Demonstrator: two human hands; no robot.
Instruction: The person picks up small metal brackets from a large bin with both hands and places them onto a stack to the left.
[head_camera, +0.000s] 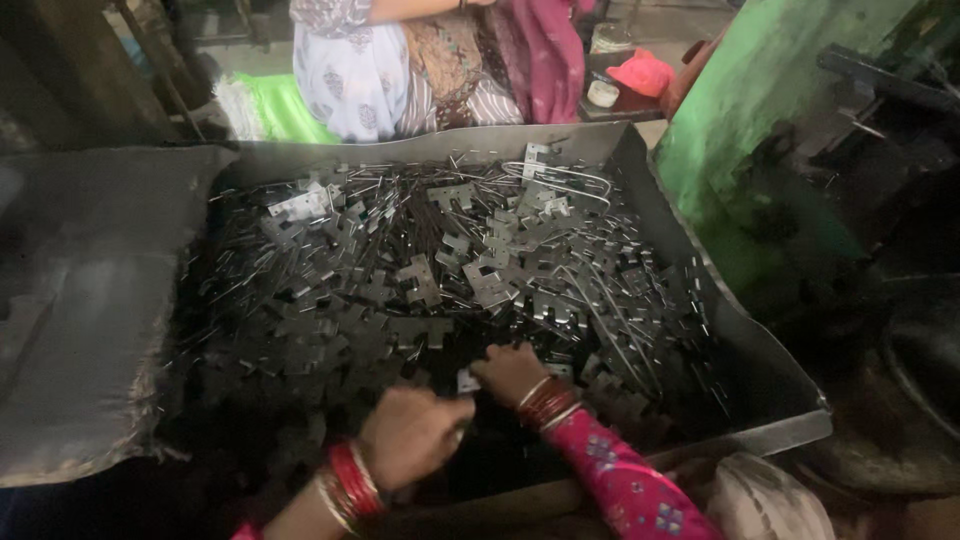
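Tray (770, 380): large, shallow, dark sheet metal, heaped with small stamped metal plates (480, 280) and thin bent wires (565, 185), all tangled together; the pile is thickest at centre and far side, thinner at the near edge. Left hand (410, 435): at the near edge of the pile, red bangles (350, 485) on the wrist, grip closed about something small, though what it holds is hidden by the fingers. Right hand (510, 372): just beside the left, pink patterned sleeve (620, 485), fingers bent down onto the plates with one pale plate (467, 381) touching them between the two hands; whether that grip is clamped or merely resting cannot be told. Another person (420, 70) in patterned cloth sits beyond the far rim. Green machine body (740, 130) stands to the right; grey sheet (90, 300) lies to the left. Hazards, as judged: stamped edges and wire ends look sharp, so bare fingers digging into the heap could be cut or pricked; interlocked pieces could drag neighbours up and spill them over the low near rim; bangles could snag on wire loops.
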